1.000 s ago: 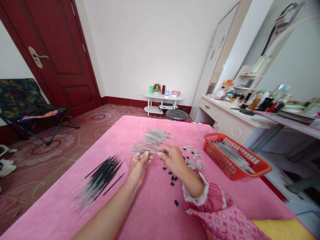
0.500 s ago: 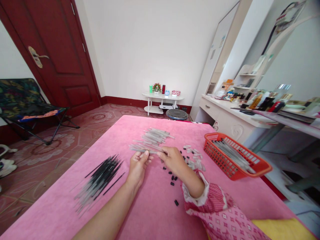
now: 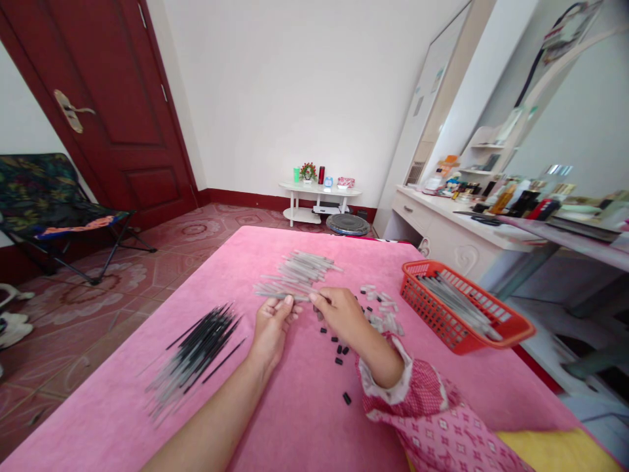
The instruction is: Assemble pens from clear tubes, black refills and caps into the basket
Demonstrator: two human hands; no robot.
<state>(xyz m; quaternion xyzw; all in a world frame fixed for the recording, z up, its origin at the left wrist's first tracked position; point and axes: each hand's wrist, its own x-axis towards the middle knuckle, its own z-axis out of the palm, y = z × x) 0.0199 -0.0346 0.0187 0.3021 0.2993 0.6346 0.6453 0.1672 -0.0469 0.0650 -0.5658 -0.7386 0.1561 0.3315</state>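
Note:
Between thumb and fingers, my left hand [image 3: 271, 322] pinches a thin translucent pen barrel [image 3: 301, 299], held roughly level above the cloth. My right hand [image 3: 343, 316] is closed at the barrel's right end; whether a small part is also in its fingertips is hidden. Just beyond both hands lies a pile of similar grey-clear barrels [image 3: 305, 266]. Black pen refills [image 3: 204, 347] lie in a heap left of my left forearm. Small black plugs [image 3: 339, 350] are scattered beside and below my right hand, and clear caps [image 3: 388, 321] lie to its right.
A pink cloth [image 3: 295, 406] covers the table. On its right side stands an orange-red basket [image 3: 435, 322] holding more long grey sticks. Farther off are a crowded dressing table [image 3: 442, 226], a low white stand [image 3: 319, 190] and a folding chair [image 3: 54, 203].
My right hand has shifted very slightly at the barrel's right end. My left hand keeps its hold, and the piles lie as before.

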